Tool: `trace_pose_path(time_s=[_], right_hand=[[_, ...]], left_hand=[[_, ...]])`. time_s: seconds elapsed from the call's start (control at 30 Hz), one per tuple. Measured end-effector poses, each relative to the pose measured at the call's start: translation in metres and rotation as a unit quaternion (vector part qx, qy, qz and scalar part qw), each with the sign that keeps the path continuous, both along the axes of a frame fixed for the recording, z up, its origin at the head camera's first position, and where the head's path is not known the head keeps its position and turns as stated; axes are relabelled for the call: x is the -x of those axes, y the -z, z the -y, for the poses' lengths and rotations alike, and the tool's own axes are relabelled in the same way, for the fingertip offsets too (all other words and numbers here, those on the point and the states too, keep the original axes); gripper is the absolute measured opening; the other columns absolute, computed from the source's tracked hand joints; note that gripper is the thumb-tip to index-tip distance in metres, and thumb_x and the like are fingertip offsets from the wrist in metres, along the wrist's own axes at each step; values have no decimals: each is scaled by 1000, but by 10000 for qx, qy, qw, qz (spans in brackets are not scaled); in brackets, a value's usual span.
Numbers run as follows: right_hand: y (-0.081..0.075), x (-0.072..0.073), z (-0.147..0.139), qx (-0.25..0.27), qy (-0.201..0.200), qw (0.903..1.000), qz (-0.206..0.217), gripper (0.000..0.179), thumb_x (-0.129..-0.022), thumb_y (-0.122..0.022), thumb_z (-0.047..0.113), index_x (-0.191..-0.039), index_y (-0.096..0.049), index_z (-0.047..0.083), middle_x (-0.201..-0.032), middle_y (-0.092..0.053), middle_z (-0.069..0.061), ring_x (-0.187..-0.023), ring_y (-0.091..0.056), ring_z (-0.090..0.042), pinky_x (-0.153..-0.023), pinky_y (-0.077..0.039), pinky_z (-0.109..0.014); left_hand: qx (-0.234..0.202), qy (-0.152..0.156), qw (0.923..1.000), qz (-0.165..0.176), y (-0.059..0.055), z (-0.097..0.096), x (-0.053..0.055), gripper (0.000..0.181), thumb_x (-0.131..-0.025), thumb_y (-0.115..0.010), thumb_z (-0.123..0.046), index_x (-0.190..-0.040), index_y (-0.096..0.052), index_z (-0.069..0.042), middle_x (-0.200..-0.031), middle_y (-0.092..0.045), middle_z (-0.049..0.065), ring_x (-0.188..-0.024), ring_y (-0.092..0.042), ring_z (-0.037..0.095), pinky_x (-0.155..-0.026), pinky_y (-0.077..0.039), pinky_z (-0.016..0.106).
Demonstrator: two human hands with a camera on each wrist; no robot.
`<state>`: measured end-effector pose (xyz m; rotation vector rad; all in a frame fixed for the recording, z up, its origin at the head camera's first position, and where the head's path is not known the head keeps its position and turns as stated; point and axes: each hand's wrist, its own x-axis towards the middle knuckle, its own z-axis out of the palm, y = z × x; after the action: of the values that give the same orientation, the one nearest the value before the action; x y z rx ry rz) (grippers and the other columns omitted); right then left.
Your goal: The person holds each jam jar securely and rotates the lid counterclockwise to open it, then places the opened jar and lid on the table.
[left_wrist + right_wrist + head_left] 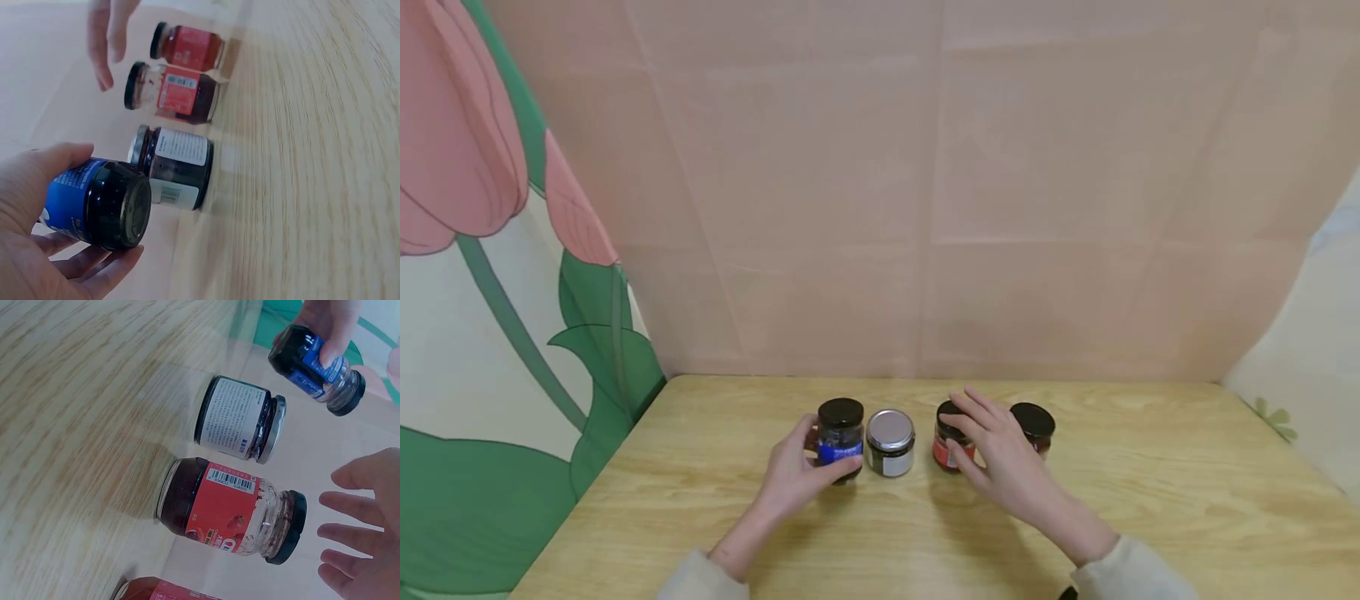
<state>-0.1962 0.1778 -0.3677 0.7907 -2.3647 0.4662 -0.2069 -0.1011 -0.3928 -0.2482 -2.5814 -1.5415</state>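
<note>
My left hand (pixel 797 471) grips a glass jar with a blue label (pixel 840 442) and a black lid. In the left wrist view the base of this jar (pixel 122 206) shows, tilted and off the table. Just right of it stands a squat jar with a silver lid (pixel 891 442) and a white label. Farther right is a jar with a red label (pixel 222 509) and a black lid. My right hand (pixel 1003 462) hovers beside that jar's lid with fingers spread, apart from it in the right wrist view. Behind this hand, a second red-labelled jar (pixel 1033 422) is partly hidden.
The jars stand in a row on a wood-grain table (pixel 1150 483). A plain pinkish cloth (pixel 925 208) hangs behind the table's far edge. To the left is a covering printed with tulips (pixel 467 125). A small dark object (pixel 1067 593) shows by the right sleeve.
</note>
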Motion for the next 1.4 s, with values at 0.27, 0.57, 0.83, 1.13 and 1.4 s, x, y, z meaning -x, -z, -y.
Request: trace_pose_path(time_s=[0.27,0.57,0.83,1.13,1.4], right_hand=[[-4,1,-1,-62,-3,10000,44,21,-83,-71,8,-104,-71,5,-129,-60,-19,-126,-49,-40,-98,-40,-61],[0,-1,9,106,-171,9998,51,23,-83,-73,11,-105,-70,6,-127,-61,-15,-123,-53,-34,-98,-46,-51],[-3,-6,16,610,-96,9976,312,24,-83,-73,11,-107,-69,8,-107,-65,-3,-95,-64,-17,-78,-55,-33],[-5,-12,24,1013,-149,9900,970,33,-85,-73,22,-113,-67,5,-101,-59,3,-78,-60,-5,-65,-53,-21],[-5,-16,35,1127,-286,9848,1294,39,-89,-69,28,-119,-64,4,-106,-58,3,-85,-57,-5,-66,-51,-21]], left_hand=[[29,164,9999,-45,0,-6,-1,62,-69,-85,-31,-118,-57,-8,-99,-66,10,-83,-59,19,-66,-51,29],[82,390,9992,-54,-1,-9,-10,61,-69,-85,-33,-118,-57,-11,-99,-65,8,-83,-57,18,-65,-50,30],[260,561,9978,-252,-4,-16,-11,61,-68,-85,-36,-117,-58,-12,-99,-64,7,-87,-58,17,-68,-51,29],[355,845,9950,-388,-4,-24,-11,60,-70,-84,-38,-116,-58,-11,-101,-64,7,-89,-59,18,-69,-52,31],[385,929,9940,-431,0,-26,-12,60,-70,-83,-40,-117,-58,-12,-101,-64,5,-89,-60,18,-73,-53,36]])
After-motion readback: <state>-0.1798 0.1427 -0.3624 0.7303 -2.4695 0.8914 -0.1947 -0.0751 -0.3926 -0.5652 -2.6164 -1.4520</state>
